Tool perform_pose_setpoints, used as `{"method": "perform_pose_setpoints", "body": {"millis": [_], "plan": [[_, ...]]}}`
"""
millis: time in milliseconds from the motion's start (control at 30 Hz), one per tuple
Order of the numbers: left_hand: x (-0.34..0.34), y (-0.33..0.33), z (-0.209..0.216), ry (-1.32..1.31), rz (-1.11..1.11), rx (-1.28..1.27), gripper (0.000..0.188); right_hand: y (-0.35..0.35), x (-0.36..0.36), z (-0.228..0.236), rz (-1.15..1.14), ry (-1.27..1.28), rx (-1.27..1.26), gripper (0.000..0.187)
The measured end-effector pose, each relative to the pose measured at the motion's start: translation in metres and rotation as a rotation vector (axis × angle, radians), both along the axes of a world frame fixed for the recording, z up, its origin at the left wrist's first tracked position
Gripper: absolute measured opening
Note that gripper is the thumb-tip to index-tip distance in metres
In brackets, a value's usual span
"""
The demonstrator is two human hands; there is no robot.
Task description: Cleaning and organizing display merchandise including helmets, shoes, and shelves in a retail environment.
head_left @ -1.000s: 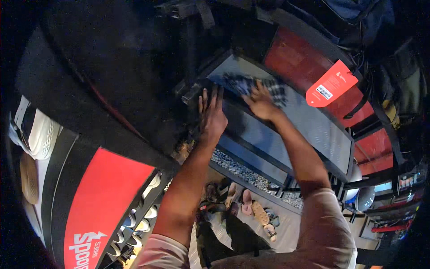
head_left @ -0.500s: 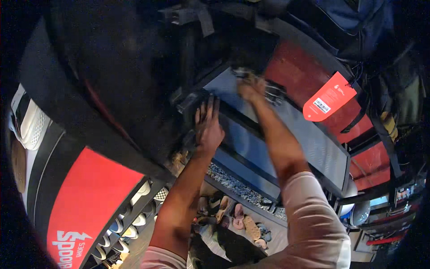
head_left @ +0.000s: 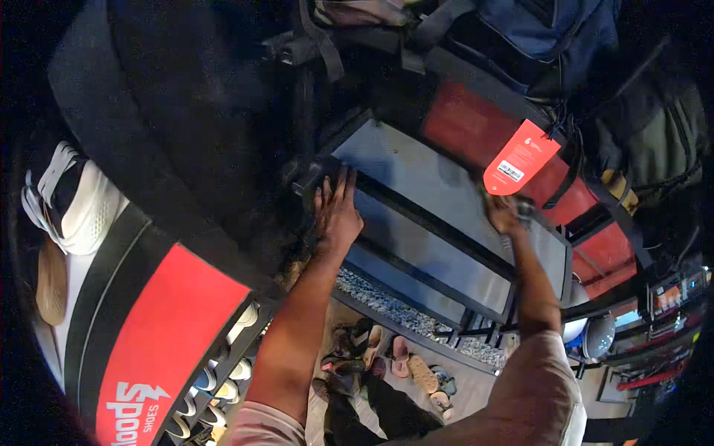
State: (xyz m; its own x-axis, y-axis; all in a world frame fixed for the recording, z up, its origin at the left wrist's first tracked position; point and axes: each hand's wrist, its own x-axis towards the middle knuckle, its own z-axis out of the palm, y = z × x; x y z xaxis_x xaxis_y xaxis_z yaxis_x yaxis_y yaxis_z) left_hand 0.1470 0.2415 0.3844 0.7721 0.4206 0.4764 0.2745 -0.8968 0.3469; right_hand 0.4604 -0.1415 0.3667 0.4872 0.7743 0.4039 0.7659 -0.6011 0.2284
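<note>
A tiered shelf unit with grey panels in a black frame (head_left: 424, 178) slopes across the middle of the view. My left hand (head_left: 340, 217) rests at the left end of the frame, fingers stretched out and a little apart, holding nothing. Toward the right end of the upper grey panel is my right hand (head_left: 504, 215), its fingers curled. A small dark and grey thing shows beside them, too blurred to name. A red paper tag (head_left: 520, 160) hangs just above that hand and overlaps its fingertips.
Dark backpacks (head_left: 535, 44) hang over the shelf, near a red back panel (head_left: 468, 115). To the left stand a red sign board (head_left: 171, 334) and a white shoe (head_left: 89, 208). Sandals (head_left: 422, 377) lie on the floor below, beside my legs.
My right hand has slid from the left part of the upper panel toward its right end, with the blurred thing still at it. My left hand stays at the frame. The view has shifted slightly.
</note>
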Motion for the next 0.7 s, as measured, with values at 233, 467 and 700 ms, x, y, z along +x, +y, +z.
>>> {"method": "perform_pose_setpoints", "body": {"millis": [233, 467, 700], "plan": [[-0.025, 0.011, -0.005, 0.043, 0.078, -0.062, 0.085, -0.121, -0.043, -0.007, -0.746, 0.419, -0.333, 0.058], [-0.01, -0.007, -0.009, -0.278, -0.021, -0.142, 0.074, 0.121, 0.012, -0.003, -0.166, -0.032, -0.341, 0.051], [-0.065, -0.038, -0.049, -0.392, -0.033, -0.507, 0.063, 0.408, -0.052, 0.036, -0.197, 0.476, -0.044, 0.063]]}}
